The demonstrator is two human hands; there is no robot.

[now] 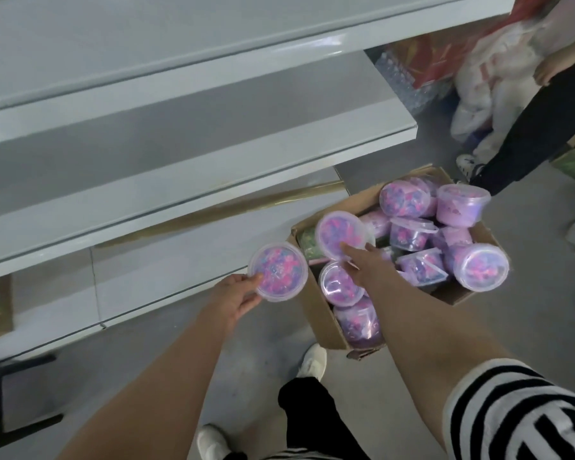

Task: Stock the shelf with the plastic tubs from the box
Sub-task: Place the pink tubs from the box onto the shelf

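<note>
White shelves (193, 180) stood bare to your left, while the cardboard box (452, 295) sat on the grey floor (528, 313) just beside their lowest tier, heaped with purple plastic tubs (409, 234), some upright, some tipped on their sides. A second person's dark trouser leg (528, 137) and a white plastic bag (498, 81) crowded the upper right, well apart from the box. Your left hand (238, 298) gripped one tub (278, 271) by its rim, fingers curled, holding it between shelf and box. Your right hand (362, 260) clasped another tub (341, 234) over the box, thumb pressed on its clear lid.
</note>
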